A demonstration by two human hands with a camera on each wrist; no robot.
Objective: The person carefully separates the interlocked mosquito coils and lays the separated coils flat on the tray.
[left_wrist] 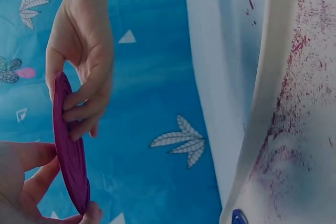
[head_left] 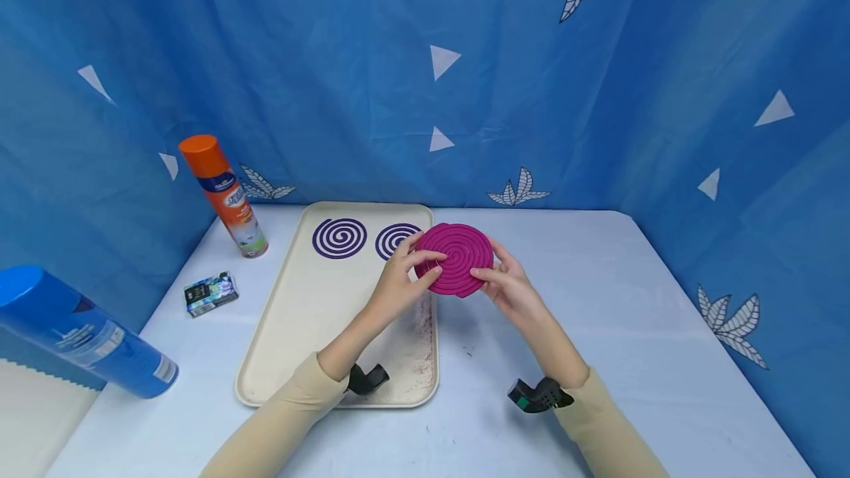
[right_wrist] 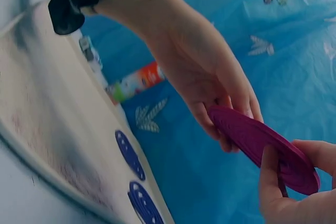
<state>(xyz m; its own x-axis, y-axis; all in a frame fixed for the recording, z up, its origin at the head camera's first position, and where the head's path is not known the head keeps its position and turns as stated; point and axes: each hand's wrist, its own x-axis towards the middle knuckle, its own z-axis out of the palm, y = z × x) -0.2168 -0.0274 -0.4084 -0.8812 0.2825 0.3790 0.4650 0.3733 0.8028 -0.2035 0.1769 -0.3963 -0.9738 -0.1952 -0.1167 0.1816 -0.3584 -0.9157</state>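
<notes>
Pink coil (head_left: pixel 460 268), pinched by left hand (head_left: pixel 401 275) and right hand (head_left: pixel 510 285): head view shows it face-on, left wrist view nearly edge-on.

The magenta coil (head_left: pixel 454 260) looks matt and ridged, the purple spirals (head_left: pixel 339 238) matt too, and the cream tray (head_left: pixel 299 316) smooth like plastic but roughened with reddish crumbs (left_wrist: pixel 298 45) along its right side. On the left, the orange can (head_left: pixel 229 205) and blue can (head_left: pixel 86 338) look smooth and glossy, the small box (head_left: pixel 210 293) like shiny printed card. The creased curtain (head_left: pixel 372 94) has a faint sheen; the beige sleeves (head_left: pixel 282 411) are matt cloth.
</notes>
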